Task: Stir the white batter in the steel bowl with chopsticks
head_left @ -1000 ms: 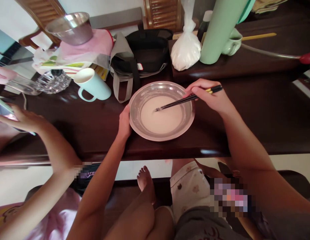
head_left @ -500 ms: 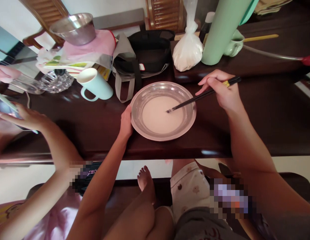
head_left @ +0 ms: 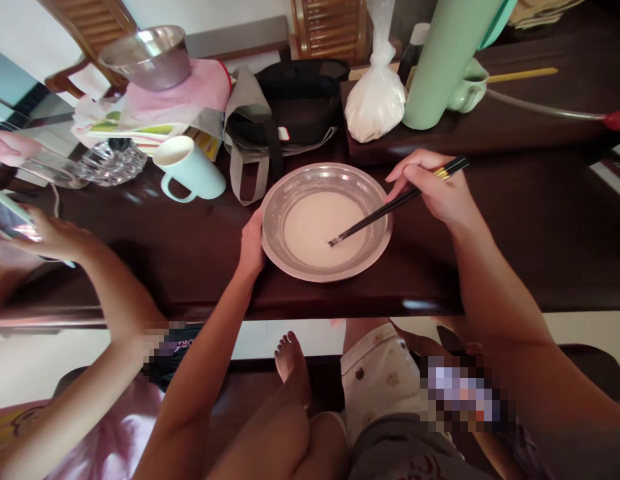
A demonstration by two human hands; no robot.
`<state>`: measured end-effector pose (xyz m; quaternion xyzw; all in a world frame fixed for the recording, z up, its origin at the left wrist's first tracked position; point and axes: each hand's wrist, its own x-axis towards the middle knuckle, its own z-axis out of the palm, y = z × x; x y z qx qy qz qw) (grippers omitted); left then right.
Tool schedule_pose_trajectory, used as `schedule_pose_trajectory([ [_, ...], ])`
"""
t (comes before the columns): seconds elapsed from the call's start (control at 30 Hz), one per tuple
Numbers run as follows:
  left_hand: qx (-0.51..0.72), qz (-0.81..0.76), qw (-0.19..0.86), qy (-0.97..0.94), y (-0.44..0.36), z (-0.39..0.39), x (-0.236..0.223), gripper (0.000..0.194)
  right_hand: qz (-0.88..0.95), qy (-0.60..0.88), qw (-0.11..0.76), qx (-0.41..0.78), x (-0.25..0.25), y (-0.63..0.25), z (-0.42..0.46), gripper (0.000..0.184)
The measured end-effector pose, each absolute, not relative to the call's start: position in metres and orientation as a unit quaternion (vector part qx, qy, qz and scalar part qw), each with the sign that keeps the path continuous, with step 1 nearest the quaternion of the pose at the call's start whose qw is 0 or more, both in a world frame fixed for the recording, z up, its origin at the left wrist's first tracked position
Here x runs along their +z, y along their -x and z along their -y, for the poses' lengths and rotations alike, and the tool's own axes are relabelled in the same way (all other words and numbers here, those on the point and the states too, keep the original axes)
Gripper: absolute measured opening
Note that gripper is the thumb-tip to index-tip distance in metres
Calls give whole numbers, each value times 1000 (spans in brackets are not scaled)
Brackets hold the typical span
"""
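A wide metal bowl (head_left: 377, 257) stands on the dark table, partly filled with a milky white liquid (head_left: 310, 230). My left hand (head_left: 253, 243) grips the bowl's left side near the rim, its fingertips hidden behind the wall. Over the right rim, my right hand (head_left: 433, 187) holds a pair of black chopsticks (head_left: 385, 209) with gold bands near the top. Their whitened tips dip into the liquid around its middle, and the shafts slope up to the right.
Behind the bowl are a grey-black bag (head_left: 295, 100), a knotted bag of white powder (head_left: 375, 103) and a green flask (head_left: 443, 67). A pale blue mug (head_left: 200, 175) and a glass dish (head_left: 113, 163) stand left. Another person's hand (head_left: 55, 233) holds a phone at far left.
My right hand has shifted slightly left and down, carrying the chopstick tips toward me through the liquid. The bowl and my left hand have stayed in place.
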<state>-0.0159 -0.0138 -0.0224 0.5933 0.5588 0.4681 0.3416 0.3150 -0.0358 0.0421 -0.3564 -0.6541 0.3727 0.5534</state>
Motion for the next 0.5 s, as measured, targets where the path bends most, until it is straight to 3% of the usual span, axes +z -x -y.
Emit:
schedule_pose_trajectory([
  [0.1, 474, -557, 354, -583, 16, 14, -21, 48, 675, 386, 512, 365, 43, -312, 37, 18],
  [0.3, 466, -566, 363, -575, 14, 17, -17, 46, 640, 376, 585, 327, 43, -321, 34, 20],
  [0.5, 481, -556, 367, -570, 15, 15, -20, 45, 684, 396, 501, 352, 43, -312, 37, 18],
])
